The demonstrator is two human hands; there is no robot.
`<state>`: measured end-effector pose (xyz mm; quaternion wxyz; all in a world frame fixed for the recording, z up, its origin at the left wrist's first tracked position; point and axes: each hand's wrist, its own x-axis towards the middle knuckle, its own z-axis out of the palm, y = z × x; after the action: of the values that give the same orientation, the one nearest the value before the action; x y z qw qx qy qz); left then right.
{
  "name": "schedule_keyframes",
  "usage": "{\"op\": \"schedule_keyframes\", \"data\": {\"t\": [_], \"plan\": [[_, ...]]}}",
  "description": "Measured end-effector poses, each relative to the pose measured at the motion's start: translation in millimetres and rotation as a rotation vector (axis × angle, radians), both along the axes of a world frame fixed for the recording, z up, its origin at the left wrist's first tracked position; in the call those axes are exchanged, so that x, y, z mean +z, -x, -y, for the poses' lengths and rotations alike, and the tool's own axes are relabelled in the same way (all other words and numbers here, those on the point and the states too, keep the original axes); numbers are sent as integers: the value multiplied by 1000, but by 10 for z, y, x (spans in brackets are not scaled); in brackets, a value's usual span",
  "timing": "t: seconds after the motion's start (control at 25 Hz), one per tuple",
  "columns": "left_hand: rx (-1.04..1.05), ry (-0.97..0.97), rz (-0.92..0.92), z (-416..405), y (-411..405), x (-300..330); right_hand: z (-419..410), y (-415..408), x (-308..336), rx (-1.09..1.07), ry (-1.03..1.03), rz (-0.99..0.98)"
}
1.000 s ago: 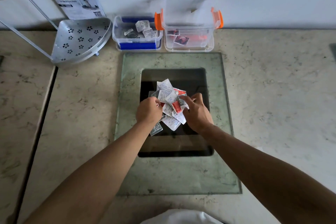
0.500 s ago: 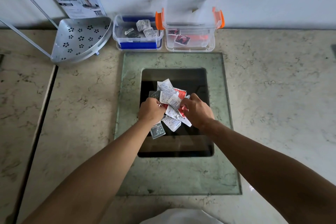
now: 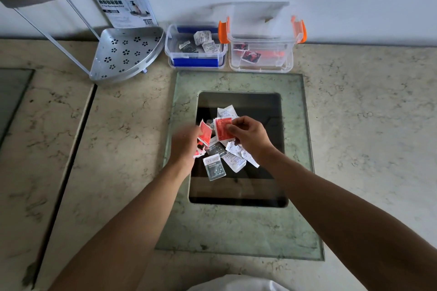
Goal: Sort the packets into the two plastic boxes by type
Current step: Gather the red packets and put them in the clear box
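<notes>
Forearms reach in from the bottom edge over a marble counter point(image 3: 354, 113) toward a green glass slab point(image 3: 236, 231) with a dark panel point(image 3: 236, 186) in its middle. On that panel lies a loose pile of packets point(image 3: 227, 156), white, grey and red ones mixed and overlapping. The left hand point(image 3: 186, 146), blurred, is at the pile's left edge, its fingers closed on a red packet point(image 3: 205, 133) tilted upward. The right hand point(image 3: 250, 137) is over the pile's right side and pinches a second red packet point(image 3: 222, 129) between thumb and fingers, holding it just above the heap. Farther back, against the wall, two clear plastic boxes stand side by side, nearly touching. The left box point(image 3: 196, 62), with blue parts, holds several white and grey packets. The right box point(image 3: 262, 66), with orange latches and its lid standing open, holds a few red packets. Left of the boxes stands a perforated metal corner shelf point(image 3: 127, 54).
</notes>
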<state>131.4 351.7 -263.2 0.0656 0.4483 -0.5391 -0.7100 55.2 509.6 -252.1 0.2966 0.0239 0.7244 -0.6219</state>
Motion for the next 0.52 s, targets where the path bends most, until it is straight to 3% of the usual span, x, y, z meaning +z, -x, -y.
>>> {"op": "schedule_keyframes", "data": {"t": [0.08,0.16,0.4,0.52], "plan": [[-9,-166,-34,-18,4,29,80,-54,3,26,58,44],[-76,-296,-59,-86,27,29,137,-104,-22,71,-8,34],[-224,-456,-103,-230,116,-51,13,105,-157,115,-331,-193],[-238,-487,-105,-220,153,-99,-152,329,-343,89,-627,-326]]}}
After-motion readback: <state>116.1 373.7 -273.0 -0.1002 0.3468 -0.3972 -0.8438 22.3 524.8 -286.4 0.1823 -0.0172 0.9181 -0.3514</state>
